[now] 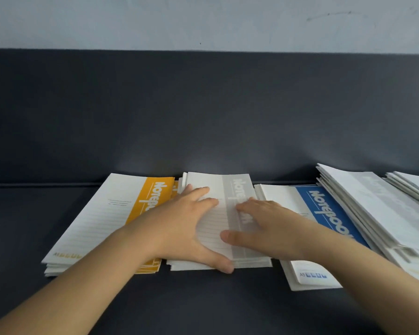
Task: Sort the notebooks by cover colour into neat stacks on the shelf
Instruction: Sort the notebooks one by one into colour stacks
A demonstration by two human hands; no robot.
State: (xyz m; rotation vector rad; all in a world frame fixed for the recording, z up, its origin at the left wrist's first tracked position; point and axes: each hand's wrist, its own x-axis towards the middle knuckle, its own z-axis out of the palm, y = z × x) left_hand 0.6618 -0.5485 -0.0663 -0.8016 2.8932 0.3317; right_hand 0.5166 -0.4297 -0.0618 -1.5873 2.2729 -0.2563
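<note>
Both hands [179, 226] [269, 226] press atop the grey stack [215, 182].

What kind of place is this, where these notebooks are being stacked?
Likely a stationery shop or stockroom: a yellow stack, a grey stack and a blue stack of matching notebooks sit on a dark shelf with a dark back panel.

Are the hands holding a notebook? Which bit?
Nothing is gripped. The left hand and right hand lie flat on the top grey notebook, with the left thumb against its near edge.
</note>
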